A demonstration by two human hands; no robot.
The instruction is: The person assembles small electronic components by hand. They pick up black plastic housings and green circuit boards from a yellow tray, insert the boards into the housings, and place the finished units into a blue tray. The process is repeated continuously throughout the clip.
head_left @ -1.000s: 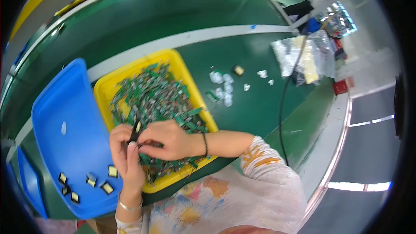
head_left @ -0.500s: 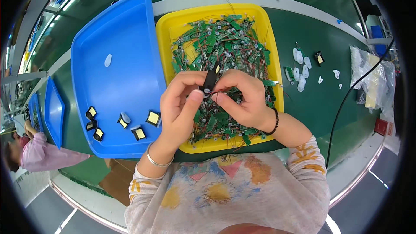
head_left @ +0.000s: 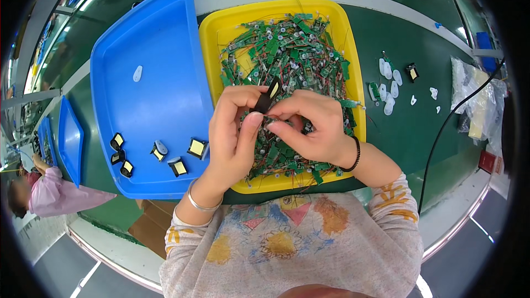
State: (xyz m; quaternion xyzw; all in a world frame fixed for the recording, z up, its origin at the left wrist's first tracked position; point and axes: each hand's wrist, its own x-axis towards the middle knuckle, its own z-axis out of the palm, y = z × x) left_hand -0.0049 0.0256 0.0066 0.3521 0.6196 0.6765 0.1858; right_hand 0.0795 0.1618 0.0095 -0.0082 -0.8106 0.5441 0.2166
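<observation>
Over the yellow tray (head_left: 206, 38), both my hands meet on a small assembly. My left hand (head_left: 232, 127) is closed on a black plastic casing (head_left: 269, 95) with a yellow patch, which sticks up tilted between the fingers. Thumb and forefinger of my right hand (head_left: 314, 127) pinch a small dark circuit board (head_left: 269, 121) just below the casing; the fingertips hide most of it. Beneath the hands, a heap of green circuit boards (head_left: 270, 47) with thin red and black wires fills the tray.
A blue tray (head_left: 149, 38) on the left holds several black casings (head_left: 197, 147) and one pale teardrop-shaped cover (head_left: 137, 73). On the green table to the right lie white covers (head_left: 397, 77), a black casing (head_left: 412, 72), plastic bags (head_left: 477, 99) and a black cable (head_left: 441, 127). Another person (head_left: 61, 193) sits far left.
My fingers have closed in around the small part below the casing, and the red wires seen there before are now hidden. The black casing leans a little more to the right.
</observation>
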